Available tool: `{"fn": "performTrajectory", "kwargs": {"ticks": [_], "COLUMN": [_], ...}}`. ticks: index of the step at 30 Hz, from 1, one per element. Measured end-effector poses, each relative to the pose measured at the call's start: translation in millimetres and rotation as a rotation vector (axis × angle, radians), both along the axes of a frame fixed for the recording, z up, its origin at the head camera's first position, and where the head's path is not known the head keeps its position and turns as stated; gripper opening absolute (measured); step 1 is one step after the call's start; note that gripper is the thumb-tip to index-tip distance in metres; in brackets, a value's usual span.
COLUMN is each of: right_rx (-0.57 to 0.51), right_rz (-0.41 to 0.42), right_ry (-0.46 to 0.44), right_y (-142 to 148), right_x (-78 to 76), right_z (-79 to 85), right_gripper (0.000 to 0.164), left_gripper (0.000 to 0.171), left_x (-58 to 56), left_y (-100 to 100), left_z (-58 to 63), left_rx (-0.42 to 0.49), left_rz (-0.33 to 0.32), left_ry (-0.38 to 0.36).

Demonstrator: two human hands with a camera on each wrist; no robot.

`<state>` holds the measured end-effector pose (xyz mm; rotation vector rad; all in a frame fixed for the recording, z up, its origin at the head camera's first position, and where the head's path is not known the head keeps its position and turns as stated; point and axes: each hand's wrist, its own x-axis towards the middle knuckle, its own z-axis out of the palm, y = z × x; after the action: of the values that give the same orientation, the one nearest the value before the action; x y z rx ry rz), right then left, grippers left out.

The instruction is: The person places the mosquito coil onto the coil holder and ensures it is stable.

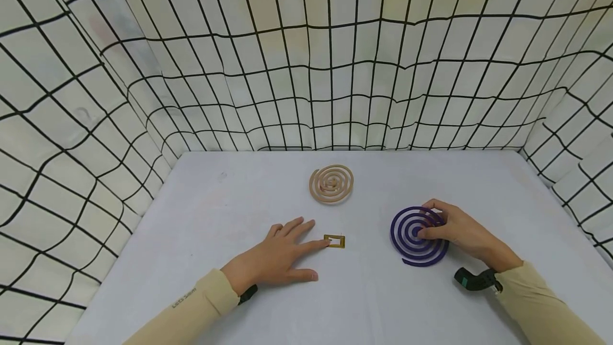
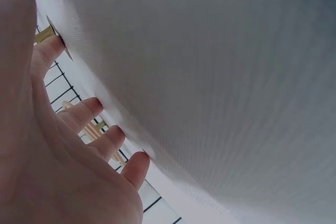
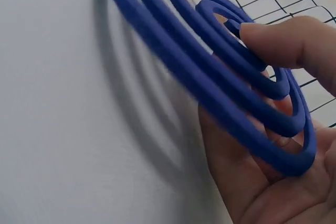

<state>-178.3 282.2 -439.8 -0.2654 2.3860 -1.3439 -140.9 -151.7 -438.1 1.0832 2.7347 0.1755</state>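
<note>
My right hand (image 1: 466,233) pinches a dark blue-purple mosquito coil (image 3: 157,43). In the right wrist view the thumb presses near its centre and the other fingers lie behind it. The coil is tilted and casts a shadow on the white surface. My left hand (image 1: 280,262) is spread low over the table, palm down. Its index fingertip rests on a small gold metal coil stand (image 1: 342,241), a flat rectangular frame. In the left wrist view a thin gold piece (image 2: 44,34) of this stand shows beside the fingertip.
A tan mosquito coil (image 1: 330,202) lies farther back on the white table (image 1: 239,190), with a bit of gold metal showing at it in the left wrist view. Black netting (image 1: 330,68) over white sheets stands along the back and both sides. Each wrist wears a black camera strap.
</note>
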Motion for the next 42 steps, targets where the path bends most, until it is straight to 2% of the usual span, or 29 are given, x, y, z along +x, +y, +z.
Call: {"fn": "performTrajectory", "kwargs": {"ticks": [7, 13, 22, 29, 36, 42], "right_rx": [-0.039, -0.082, -0.060, -0.106, -0.186, -0.208], "right_rz": [-0.012, -0.027, -0.037, -0.035, -0.068, -0.086], "right_ry": [0.019, -0.007, -0.016, -0.033, -0.077, -0.098], "right_y": [-2, -3, -7, -10, -15, -19], "right_x": [0.3, 0.0, -0.3, -1.4, -3.2, -3.5], "right_z": [-1.1, -1.7, 2.8, 4.4, 3.5, 3.4], "right_gripper": [0.044, 0.046, 0.050, 0.052, 0.057, 0.059], "left_gripper": [0.067, 0.068, 0.067, 0.067, 0.067, 0.068], "left_x": [0.4, 0.9, 1.1, 1.5, 2.6, 2.7], "left_y": [-1, -1, -2, -3, -3, -3], "left_z": [1.1, 1.7, 0.4, 0.0, 1.0, 0.8], "left_rx": [0.000, 0.001, 0.009, 0.011, 0.008, 0.005], "left_rz": [0.002, 0.001, -0.003, 0.003, 0.006, 0.001], "left_ry": [0.005, 0.010, 0.021, 0.014, 0.003, 0.008]}}
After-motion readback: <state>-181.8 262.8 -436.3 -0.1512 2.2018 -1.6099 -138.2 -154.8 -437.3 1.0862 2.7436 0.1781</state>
